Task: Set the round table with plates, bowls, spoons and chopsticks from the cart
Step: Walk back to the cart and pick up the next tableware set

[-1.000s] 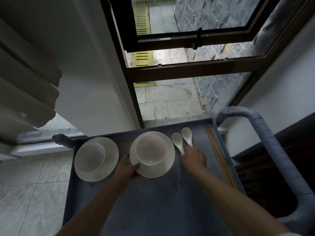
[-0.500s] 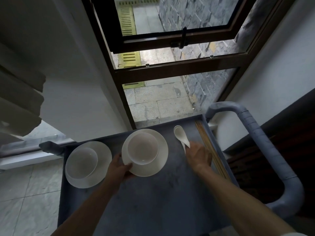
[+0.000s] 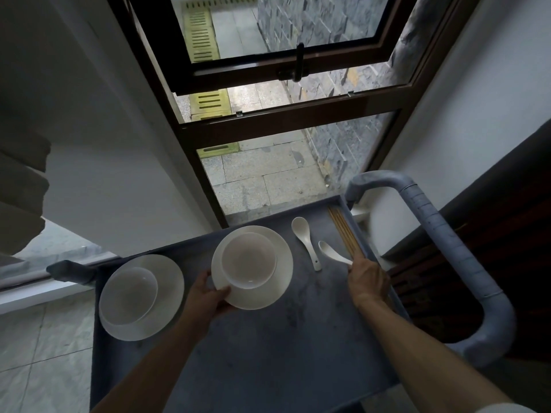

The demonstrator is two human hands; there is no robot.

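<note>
On the grey cart tray (image 3: 268, 353) stand two white plates, each with a white bowl on it. My left hand (image 3: 205, 299) grips the near-left rim of the middle plate (image 3: 274, 290), which carries a bowl (image 3: 249, 259). The other plate (image 3: 167, 293) with its bowl (image 3: 128, 296) lies at the left. My right hand (image 3: 368, 283) holds the handle of one white spoon (image 3: 331, 253) and rests over the near end of the wooden chopsticks (image 3: 344, 231) along the tray's right wall. A second white spoon (image 3: 305, 239) lies free between plate and hand.
The cart's padded grey handle (image 3: 441, 251) loops around at the right. A dark-framed window (image 3: 283, 114) and white wall stand right behind the cart. Dark wooden furniture (image 3: 507, 234) is at the far right. Grey floor tiles (image 3: 35, 353) show at the left.
My right hand has moved right toward the chopsticks, carrying one spoon away from the other. My left hand keeps its hold on the middle plate's rim.
</note>
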